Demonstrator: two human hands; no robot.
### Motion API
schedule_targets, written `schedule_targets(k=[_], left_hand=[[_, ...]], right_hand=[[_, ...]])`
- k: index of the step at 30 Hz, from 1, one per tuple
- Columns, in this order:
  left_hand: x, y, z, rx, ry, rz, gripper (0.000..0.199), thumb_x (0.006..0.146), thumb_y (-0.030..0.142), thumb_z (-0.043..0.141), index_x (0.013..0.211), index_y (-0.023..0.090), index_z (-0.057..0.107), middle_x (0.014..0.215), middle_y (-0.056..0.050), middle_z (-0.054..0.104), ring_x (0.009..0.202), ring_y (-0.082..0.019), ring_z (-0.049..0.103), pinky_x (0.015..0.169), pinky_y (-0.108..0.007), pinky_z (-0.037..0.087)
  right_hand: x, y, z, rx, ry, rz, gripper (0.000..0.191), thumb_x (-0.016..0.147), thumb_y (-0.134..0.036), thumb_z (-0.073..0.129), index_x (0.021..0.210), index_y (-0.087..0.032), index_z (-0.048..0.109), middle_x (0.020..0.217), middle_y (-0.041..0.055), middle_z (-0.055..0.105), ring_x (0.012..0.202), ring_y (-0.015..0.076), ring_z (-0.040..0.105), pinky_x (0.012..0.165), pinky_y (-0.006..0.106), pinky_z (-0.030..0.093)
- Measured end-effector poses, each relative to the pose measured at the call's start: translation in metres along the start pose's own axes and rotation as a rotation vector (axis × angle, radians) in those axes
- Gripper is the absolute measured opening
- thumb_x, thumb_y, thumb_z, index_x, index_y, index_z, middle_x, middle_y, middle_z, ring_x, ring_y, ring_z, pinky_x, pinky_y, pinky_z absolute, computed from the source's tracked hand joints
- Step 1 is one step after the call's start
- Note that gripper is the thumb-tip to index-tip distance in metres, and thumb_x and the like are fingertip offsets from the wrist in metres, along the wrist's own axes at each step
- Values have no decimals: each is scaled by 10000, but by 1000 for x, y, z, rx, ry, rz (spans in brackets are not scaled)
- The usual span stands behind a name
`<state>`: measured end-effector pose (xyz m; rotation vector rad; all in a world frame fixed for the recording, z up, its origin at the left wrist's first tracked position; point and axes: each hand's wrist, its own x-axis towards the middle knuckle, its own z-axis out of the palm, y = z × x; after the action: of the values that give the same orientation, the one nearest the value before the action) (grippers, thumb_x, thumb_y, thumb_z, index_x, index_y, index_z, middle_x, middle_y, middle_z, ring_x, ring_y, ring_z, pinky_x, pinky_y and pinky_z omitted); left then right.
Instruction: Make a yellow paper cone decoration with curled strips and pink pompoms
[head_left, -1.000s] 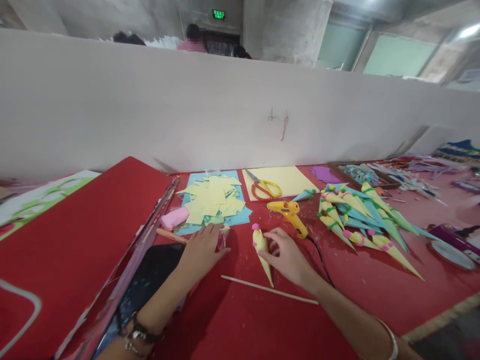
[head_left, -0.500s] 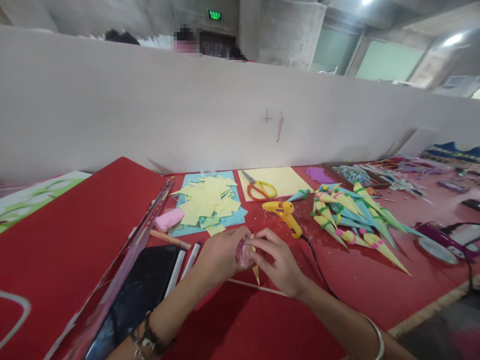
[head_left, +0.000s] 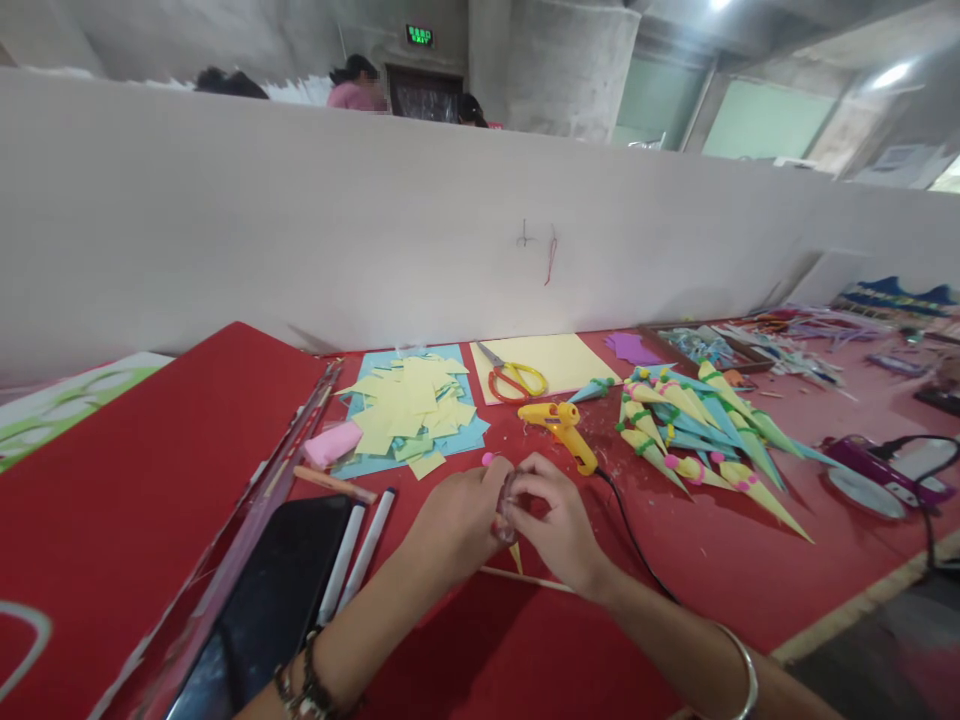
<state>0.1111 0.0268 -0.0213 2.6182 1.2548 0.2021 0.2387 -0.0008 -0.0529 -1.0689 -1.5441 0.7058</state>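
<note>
My left hand [head_left: 457, 515] and my right hand [head_left: 559, 530] meet over the red table. Both close their fingers around a small crinkled clear plastic bag [head_left: 507, 508] with something dark or purplish in it. The pointed tip of a yellow paper cone [head_left: 516, 558] shows below the bag, and a pink pompom [head_left: 488, 459] peeks out above my left hand. Whether that cone is held or lies on the table I cannot tell. Beyond my right hand lies a yellow glue gun [head_left: 561, 430], its cord running beside my wrist.
Yellow paper pieces [head_left: 412, 405] are heaped on blue sheets, with scissors [head_left: 510, 375] to their right. Several finished paper cones [head_left: 690, 425] pile up at right. A black phone [head_left: 277, 590] and white markers [head_left: 367, 545] lie at left. A white partition [head_left: 375, 220] stands behind.
My hands have drawn closer together, and the plastic bag is more covered by my fingers. The pink pompom now shows above my left hand. The view has shifted slightly.
</note>
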Motion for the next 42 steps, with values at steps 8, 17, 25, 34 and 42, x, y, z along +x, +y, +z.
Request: schedule_targets(k=[8, 17, 25, 34, 42], left_hand=[[-6, 0, -7, -9, 53, -59, 143, 747, 229, 456, 885, 199, 434, 779, -30, 628, 682, -200, 606, 495, -235, 353], [-12, -60, -13, 301, 171, -279, 371, 757, 274, 443, 1106, 148, 430, 994, -112, 598, 824, -262, 596, 636, -325, 426], [-16, -67, 2, 331, 292, -189, 512, 704, 274, 533, 1184, 125, 435, 1184, -149, 486, 1124, -311, 403, 918, -443, 307], [-6, -19, 15, -42, 151, -189, 553, 824, 516, 318, 1227, 138, 352, 1173, -145, 522, 1037, -278, 513, 809, -391, 419], [3, -13, 33, -135, 142, -232, 598, 743, 414, 513, 1240, 158, 303, 1176, -135, 525, 1044, -268, 516, 767, -342, 434]], right_hand=[[3, 0, -4, 188, 53, 106, 86, 746, -206, 538, 688, -178, 595, 709, 1, 513, 671, 122, 505, 614, 223, 408], [9, 1, -10, 342, 84, 229, 140, 746, -258, 547, 779, -184, 661, 722, 12, 611, 592, 103, 528, 572, 224, 455], [6, 6, -8, 377, -45, 306, 128, 694, -277, 609, 693, -164, 671, 614, 4, 631, 532, 105, 558, 553, 231, 477], [10, 9, -10, 434, 33, 376, 107, 623, -246, 671, 676, -170, 617, 563, -26, 604, 517, 97, 560, 545, 216, 483], [10, 16, -12, 551, 70, 403, 188, 717, -331, 598, 729, -147, 639, 656, 13, 629, 570, 98, 557, 568, 227, 472]])
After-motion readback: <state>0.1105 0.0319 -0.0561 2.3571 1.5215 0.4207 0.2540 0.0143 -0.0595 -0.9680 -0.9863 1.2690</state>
